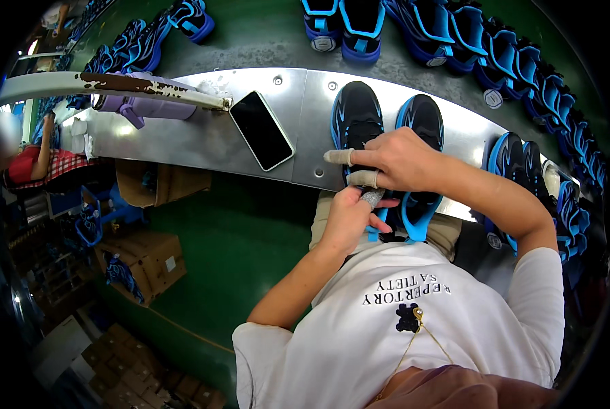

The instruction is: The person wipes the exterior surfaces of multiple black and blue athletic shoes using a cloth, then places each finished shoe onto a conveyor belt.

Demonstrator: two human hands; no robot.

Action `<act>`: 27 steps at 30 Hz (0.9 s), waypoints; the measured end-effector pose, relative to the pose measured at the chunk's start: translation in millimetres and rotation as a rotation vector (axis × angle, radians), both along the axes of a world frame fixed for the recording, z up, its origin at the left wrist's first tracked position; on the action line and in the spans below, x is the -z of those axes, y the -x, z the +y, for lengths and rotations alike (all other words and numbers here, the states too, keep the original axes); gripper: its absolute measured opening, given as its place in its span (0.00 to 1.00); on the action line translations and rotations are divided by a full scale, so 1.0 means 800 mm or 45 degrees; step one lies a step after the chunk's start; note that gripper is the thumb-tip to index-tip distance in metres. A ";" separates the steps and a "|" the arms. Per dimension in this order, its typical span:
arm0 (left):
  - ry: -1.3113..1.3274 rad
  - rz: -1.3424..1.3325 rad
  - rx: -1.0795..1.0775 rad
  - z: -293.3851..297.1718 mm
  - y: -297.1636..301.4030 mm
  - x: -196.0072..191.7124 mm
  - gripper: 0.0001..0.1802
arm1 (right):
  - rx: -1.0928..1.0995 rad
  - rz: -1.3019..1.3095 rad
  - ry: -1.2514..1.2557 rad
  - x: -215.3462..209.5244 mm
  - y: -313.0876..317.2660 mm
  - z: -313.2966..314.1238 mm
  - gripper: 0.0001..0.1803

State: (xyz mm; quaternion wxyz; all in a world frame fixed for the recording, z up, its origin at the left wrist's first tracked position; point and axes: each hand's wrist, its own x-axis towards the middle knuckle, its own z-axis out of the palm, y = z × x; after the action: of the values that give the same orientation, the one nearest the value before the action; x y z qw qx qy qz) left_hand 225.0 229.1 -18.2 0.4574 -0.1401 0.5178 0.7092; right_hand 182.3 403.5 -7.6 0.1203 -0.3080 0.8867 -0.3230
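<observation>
A pair of black and blue sneakers lies on the metal bench before me, toes pointing away: a left sneaker (357, 112) and a right sneaker (421, 123). Over the lacing of the left one is my right hand (402, 162), its index finger stretched out and the others curled in. Pale covers sit on two of its fingertips. My left hand (349, 219) meets it at that sneaker's collar, a grey wrap on one finger, thumb and fingers drawn together. Whatever is pinched between the two hands is hidden by the fingers.
A phone (261, 131) lies on the metal bench (203, 146), left of the sneakers. Behind it are a purple bottle (151, 105) and a chipped white metal bar (124, 83). More sneakers (513, 163) line the right and far side. Cardboard boxes (145, 262) stand lower left; another person (36, 160) is far left.
</observation>
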 end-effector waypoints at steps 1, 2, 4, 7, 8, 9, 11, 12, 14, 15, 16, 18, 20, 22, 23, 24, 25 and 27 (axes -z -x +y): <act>0.024 0.020 0.017 0.000 -0.001 -0.002 0.18 | 0.012 -0.097 0.020 -0.004 0.002 0.001 0.24; 0.026 0.016 0.016 0.000 -0.001 -0.003 0.18 | -0.025 -0.017 0.110 -0.004 0.008 0.005 0.25; 0.022 0.000 -0.022 0.000 0.000 -0.005 0.18 | -0.084 0.099 0.178 0.002 0.016 0.011 0.26; 0.012 0.012 -0.022 0.001 -0.003 0.003 0.18 | -0.233 0.196 0.126 0.001 0.013 0.007 0.28; 0.011 0.011 -0.026 0.000 -0.003 0.004 0.18 | -0.166 0.077 0.015 -0.003 0.008 0.000 0.28; 0.028 -0.004 -0.015 0.001 -0.003 0.005 0.19 | -0.097 -0.042 -0.097 -0.004 0.005 -0.003 0.28; 0.045 -0.020 -0.006 0.002 -0.003 0.005 0.19 | -0.080 -0.124 -0.106 -0.007 0.006 0.004 0.30; 0.040 -0.005 -0.024 0.002 -0.005 0.005 0.19 | -0.104 -0.177 0.023 -0.008 0.010 0.010 0.32; 0.037 0.007 -0.043 0.002 -0.004 -0.001 0.19 | -0.167 -0.084 0.108 -0.014 0.021 0.021 0.37; 0.020 0.007 -0.050 0.002 -0.001 -0.007 0.19 | -0.167 -0.087 0.109 -0.012 0.024 0.021 0.37; 0.003 0.007 -0.056 0.002 0.000 -0.010 0.19 | -0.237 -0.046 0.157 -0.011 0.027 0.020 0.37; 0.020 -0.020 -0.024 -0.001 -0.001 0.000 0.18 | -0.366 0.114 0.187 -0.001 0.027 0.013 0.36; 0.032 -0.044 0.011 -0.001 -0.001 0.003 0.18 | -0.229 0.120 0.067 0.003 0.011 0.003 0.32; 0.034 -0.046 -0.012 0.003 -0.002 0.002 0.18 | 0.028 0.092 -0.060 0.004 -0.008 -0.004 0.27; 0.032 -0.044 -0.013 0.004 -0.001 0.001 0.18 | 0.027 0.094 -0.063 0.004 -0.007 -0.003 0.27; 0.044 -0.016 -0.008 0.003 -0.002 0.000 0.18 | 0.051 -0.004 0.012 0.002 -0.005 -0.003 0.29; 0.057 0.011 -0.001 0.003 -0.002 -0.002 0.18 | 0.076 -0.102 0.086 -0.001 -0.001 -0.003 0.30; 0.039 0.011 -0.007 0.001 0.002 -0.007 0.18 | -0.010 -0.238 0.123 -0.014 0.017 0.014 0.35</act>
State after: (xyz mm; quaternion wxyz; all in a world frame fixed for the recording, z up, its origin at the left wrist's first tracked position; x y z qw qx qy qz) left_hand 223.6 229.7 -12.2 0.4509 -0.1454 0.5302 0.7032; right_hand 168.9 414.6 4.0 0.1889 -0.2855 0.8538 -0.3922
